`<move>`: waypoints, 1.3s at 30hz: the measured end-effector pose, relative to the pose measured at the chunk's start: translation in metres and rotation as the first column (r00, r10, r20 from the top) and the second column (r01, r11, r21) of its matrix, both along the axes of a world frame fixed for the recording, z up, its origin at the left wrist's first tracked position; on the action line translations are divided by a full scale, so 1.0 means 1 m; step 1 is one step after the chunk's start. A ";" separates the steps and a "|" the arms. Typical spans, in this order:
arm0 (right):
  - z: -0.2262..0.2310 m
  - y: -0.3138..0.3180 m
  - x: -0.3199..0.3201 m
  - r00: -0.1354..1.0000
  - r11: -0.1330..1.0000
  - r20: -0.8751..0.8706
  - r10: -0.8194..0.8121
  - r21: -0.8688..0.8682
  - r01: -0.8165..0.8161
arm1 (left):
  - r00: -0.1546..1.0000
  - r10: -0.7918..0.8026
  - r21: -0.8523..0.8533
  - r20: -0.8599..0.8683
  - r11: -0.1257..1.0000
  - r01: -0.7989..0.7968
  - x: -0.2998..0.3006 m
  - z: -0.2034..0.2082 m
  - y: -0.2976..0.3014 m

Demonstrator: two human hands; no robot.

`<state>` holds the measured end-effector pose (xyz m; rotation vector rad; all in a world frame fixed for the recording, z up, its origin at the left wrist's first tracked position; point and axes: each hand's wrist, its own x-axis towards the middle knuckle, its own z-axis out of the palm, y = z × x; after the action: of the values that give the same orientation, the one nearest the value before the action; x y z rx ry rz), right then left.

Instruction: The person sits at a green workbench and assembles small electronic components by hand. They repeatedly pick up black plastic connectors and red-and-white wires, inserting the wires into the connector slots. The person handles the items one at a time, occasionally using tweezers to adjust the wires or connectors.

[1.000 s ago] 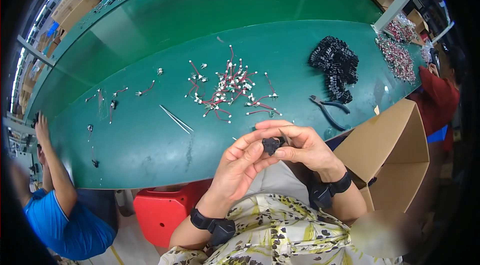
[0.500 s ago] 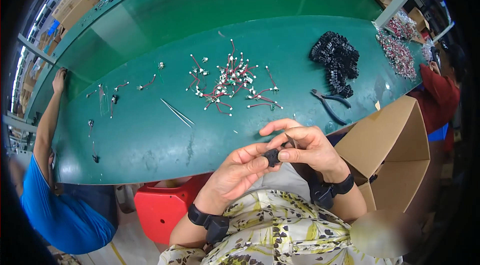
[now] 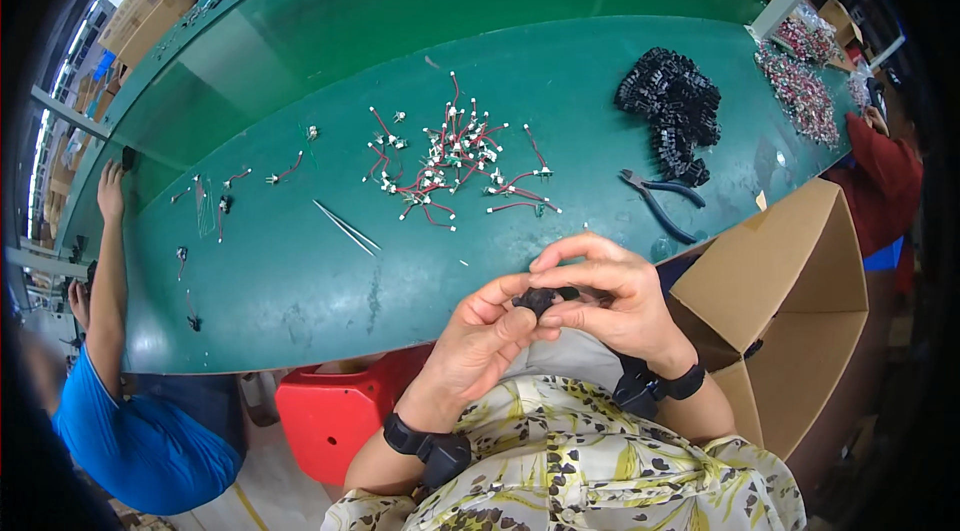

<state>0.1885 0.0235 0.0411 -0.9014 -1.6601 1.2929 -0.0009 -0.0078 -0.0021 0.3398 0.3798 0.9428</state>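
Near the table's front edge, my left hand pinches a small black plastic part between thumb and fingers. My right hand closes on the same part from the other side, index finger bent over its top and thumb against its side. Fingers cover much of the part, so its exact kind is unclear. Beyond my hands lies a loose heap of short red-and-black wires with white connectors. Silver tweezers rest left of my hands. Blue-handled cutting pliers lie to the right, below a pile of black plastic parts.
An open cardboard box stands against the table's right front edge. A red stool is at lower left. One co-worker in a blue shirt reaches over the left end; another in a red sleeve is by wire bundles at right.
My right fingers have folded closer round the black part, and the thin dark piece that stuck up between them no longer shows upright. The blue-shirted co-worker's arm has moved slightly.
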 end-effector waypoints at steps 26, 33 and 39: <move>-0.003 -0.011 0.002 0.929 0.908 0.298 -0.217 0.412 0.080 | 0.997 0.010 -0.044 -0.076 0.999 -0.013 -0.004 0.008 0.005; 0.019 -0.001 0.005 0.868 0.947 0.496 -0.002 0.279 -0.157 | 0.993 -0.119 -0.075 0.008 0.990 0.120 -0.013 0.008 0.006; 0.025 0.064 0.019 0.845 0.976 0.491 -0.210 0.155 0.153 | 0.997 0.049 -0.012 -0.055 0.999 -0.050 -0.016 0.006 0.010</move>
<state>0.2071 0.0875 0.0658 -1.3805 -1.9603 0.8633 -0.0165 0.0024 0.0037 0.3454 0.4465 0.9806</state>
